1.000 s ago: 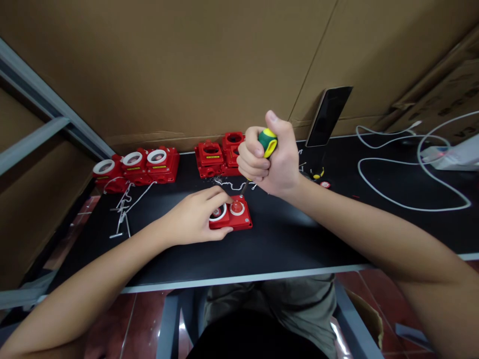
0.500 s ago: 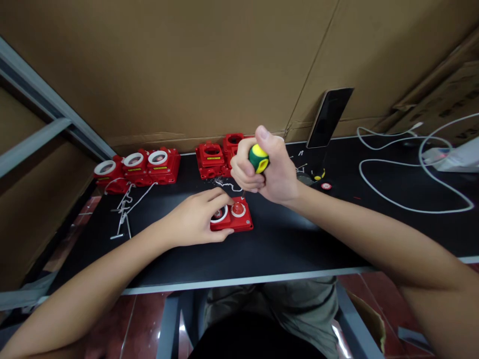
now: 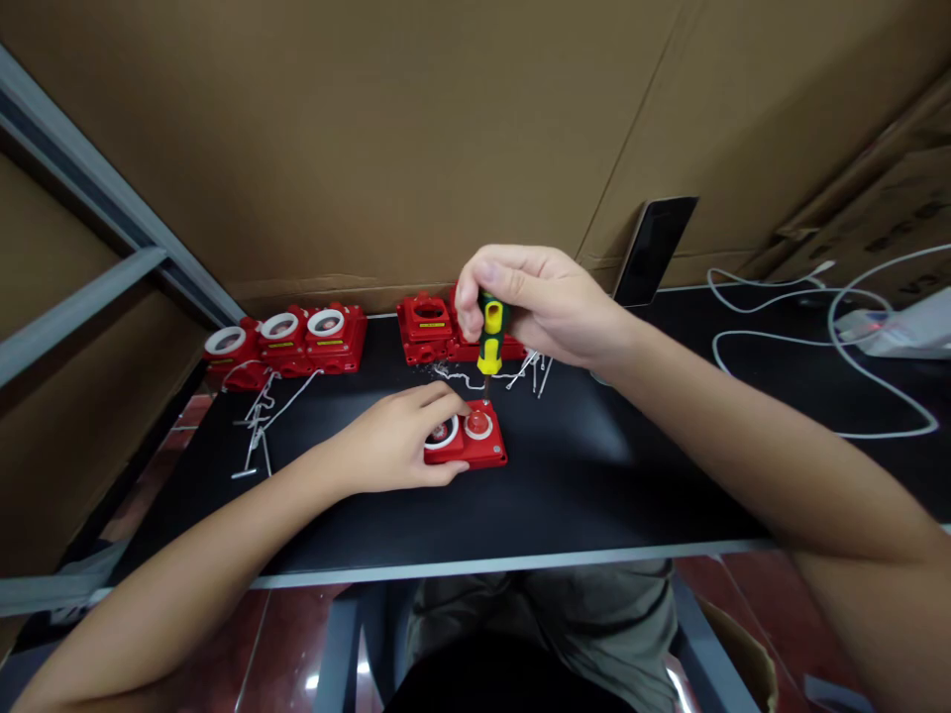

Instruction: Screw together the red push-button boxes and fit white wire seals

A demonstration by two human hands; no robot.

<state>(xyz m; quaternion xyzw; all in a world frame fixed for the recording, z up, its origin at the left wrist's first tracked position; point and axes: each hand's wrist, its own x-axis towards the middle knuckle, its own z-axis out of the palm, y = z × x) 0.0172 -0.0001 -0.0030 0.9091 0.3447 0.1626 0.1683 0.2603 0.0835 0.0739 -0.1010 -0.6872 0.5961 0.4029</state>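
Note:
A small red box (image 3: 481, 448) with a white ring and a red round button on top lies on the black table (image 3: 565, 495). My left hand (image 3: 397, 441) grips its left side and holds it down. My right hand (image 3: 539, 302) is closed from above round the green and yellow handle of a screwdriver (image 3: 489, 337). The screwdriver stands nearly upright, and its tip meets the box's far edge near the red button.
Three red boxes with white rings (image 3: 286, 339) line the back left, and two open red housings (image 3: 431, 327) stand behind the screwdriver. Loose white wire pieces (image 3: 257, 426) lie at left. A phone (image 3: 654, 250) leans on the cardboard wall; white cables (image 3: 809, 347) loop at right.
My right hand shifted from a fist round the handle's end to a grip from above, and the screwdriver came upright. The left hand and the box stayed put.

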